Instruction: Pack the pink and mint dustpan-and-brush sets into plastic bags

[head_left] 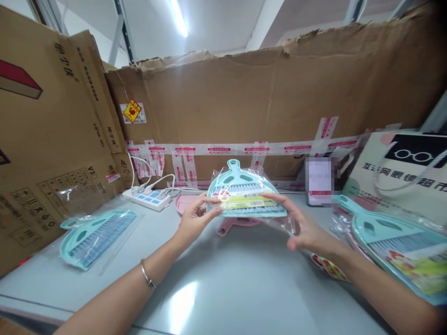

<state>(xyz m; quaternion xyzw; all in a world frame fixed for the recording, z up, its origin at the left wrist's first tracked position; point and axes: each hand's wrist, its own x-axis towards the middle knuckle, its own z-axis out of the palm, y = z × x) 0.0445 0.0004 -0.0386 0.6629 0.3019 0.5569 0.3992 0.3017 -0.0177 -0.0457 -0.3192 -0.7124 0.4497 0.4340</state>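
A light-blue dustpan and brush set in a clear plastic bag is held up over the table, handle pointing away from me. A yellow label with a red picture crosses its bristles. My left hand pinches its left edge between thumb and fingers. At the right edge, my right hand grips the set and its loose plastic, index finger on the label and thumb lower down. Behind and below it lies a pink dustpan, mostly covered; a pink handle shows beneath the set.
Another bagged blue set lies at left, without a visible label. Labelled sets are stacked at right, beside a phone and a paper bag. A power strip stands before large cardboard boxes. A printed card lies under my right forearm.
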